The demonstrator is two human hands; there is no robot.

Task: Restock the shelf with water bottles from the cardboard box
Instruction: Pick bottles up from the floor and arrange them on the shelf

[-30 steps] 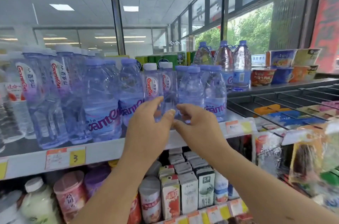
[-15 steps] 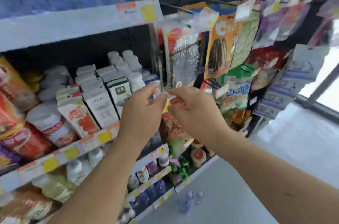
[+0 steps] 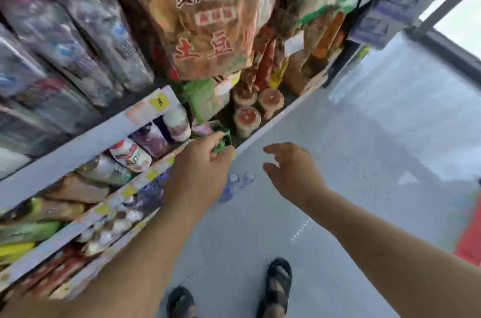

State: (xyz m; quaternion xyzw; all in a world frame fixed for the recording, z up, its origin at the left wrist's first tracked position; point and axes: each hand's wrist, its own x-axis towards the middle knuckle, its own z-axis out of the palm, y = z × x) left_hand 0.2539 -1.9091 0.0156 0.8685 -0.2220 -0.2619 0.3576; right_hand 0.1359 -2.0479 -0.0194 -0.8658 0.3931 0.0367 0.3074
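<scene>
Clear water bottles (image 3: 235, 183) stand on open grey floor (image 3: 364, 161) beside the shelf edge (image 3: 263, 127), below the left hand (image 3: 203, 164), grip loosely curled round nothing, and the right hand (image 3: 289, 169), grip spread.

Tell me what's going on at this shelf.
A person in sandals stands by a stocked store shelf, looking down. The left hand, fingers loosely curled, and the right hand, fingers spread, are stretched down toward a few water bottles standing on the floor. Neither hand seems to hold anything. No cardboard box shows in this view.
</scene>
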